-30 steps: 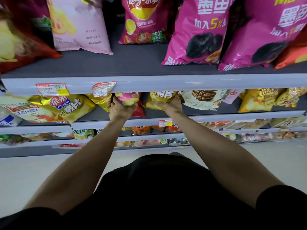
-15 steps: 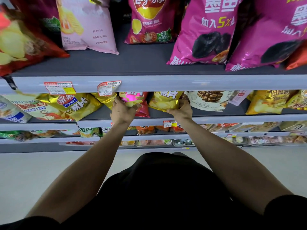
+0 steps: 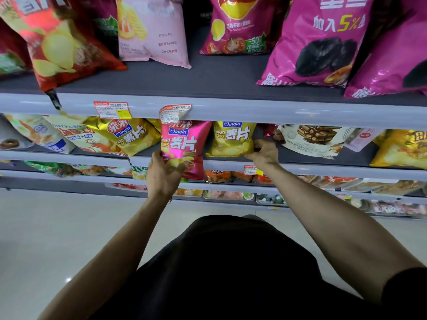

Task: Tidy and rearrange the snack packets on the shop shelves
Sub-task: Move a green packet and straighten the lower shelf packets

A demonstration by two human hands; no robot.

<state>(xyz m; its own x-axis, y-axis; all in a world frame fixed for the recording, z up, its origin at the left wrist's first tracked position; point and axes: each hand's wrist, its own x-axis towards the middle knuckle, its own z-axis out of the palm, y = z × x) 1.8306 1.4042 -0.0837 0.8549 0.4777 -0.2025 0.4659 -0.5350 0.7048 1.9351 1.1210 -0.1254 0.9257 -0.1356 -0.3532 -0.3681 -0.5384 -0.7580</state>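
My left hand (image 3: 163, 175) grips the lower part of a pink Qinqin potato chip packet (image 3: 184, 144), which hangs out over the front edge of the second shelf (image 3: 323, 168). Right beside it stands a gold Qinqin chip packet (image 3: 231, 140); my right hand (image 3: 263, 152) holds its lower right corner, fingers curled round the edge. Another gold Qinqin packet (image 3: 131, 135) leans to the left of the pink one.
The top shelf (image 3: 208, 82) carries large magenta bags (image 3: 323, 40), a pale pink bag (image 3: 150, 31) and a red chip bag (image 3: 57, 47). A white wafer biscuit pack (image 3: 312, 139) lies right of my right hand. Price tags (image 3: 174, 113) hang from the upper shelf edge. Lower shelves hold more snacks.
My left hand has drawn the pink packet forward and down, out past the shelf edge. My right hand stays at the gold packet's right corner. The camera has moved closer.
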